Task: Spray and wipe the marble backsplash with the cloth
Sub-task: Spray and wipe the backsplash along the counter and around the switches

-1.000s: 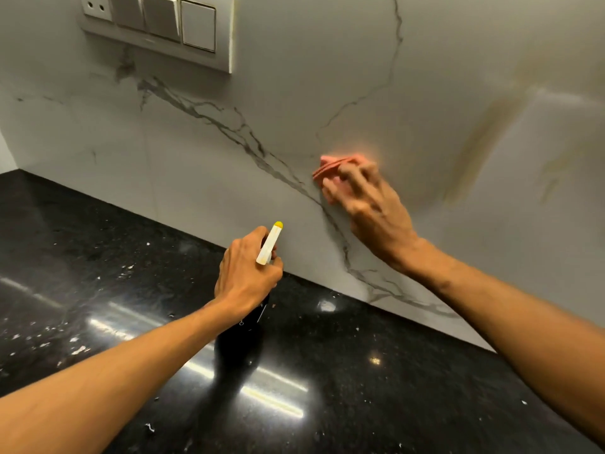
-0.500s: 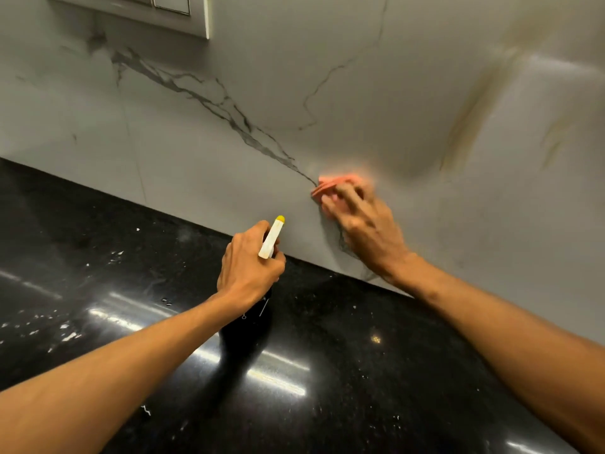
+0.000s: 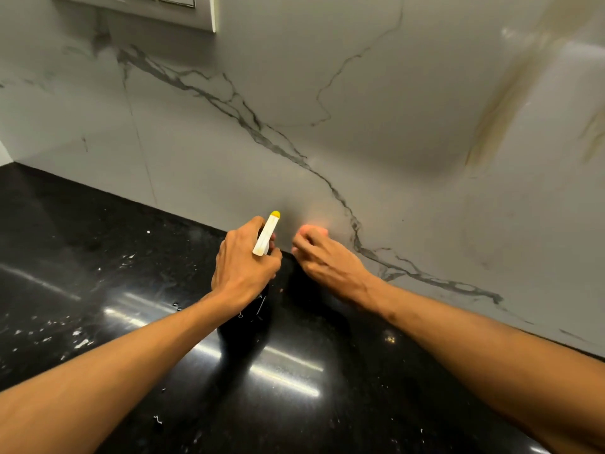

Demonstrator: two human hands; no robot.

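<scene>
One spray bottle (image 3: 265,235), one cloth (image 3: 311,229), two hands (image 3: 244,267) (image 3: 327,261)

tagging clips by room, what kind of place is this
Most likely a home kitchen: a glossy black stone countertop meets a veined marble backsplash, with a switch plate on the wall above. The left hand grips a spray bottle, the right hand a pink cloth.

Behind, from 9 through 12 to 3 o'clock, backsplash (image 3: 393,93); before it, filling 6 o'clock, tabletop (image 3: 98,257), meeting it along a seam from 9 down to 4 o'clock. At 11 o'clock, high on the backsplash, switch plate (image 3: 183,14). At centre, spray bottle (image 3: 266,234) upright over the tabletop just before the seam, gripped by left hand (image 3: 245,267). Just beside at 3 o'clock, right hand (image 3: 327,260), cloth (image 3: 309,228) under its fingertips, against the foot of the backsplash
</scene>
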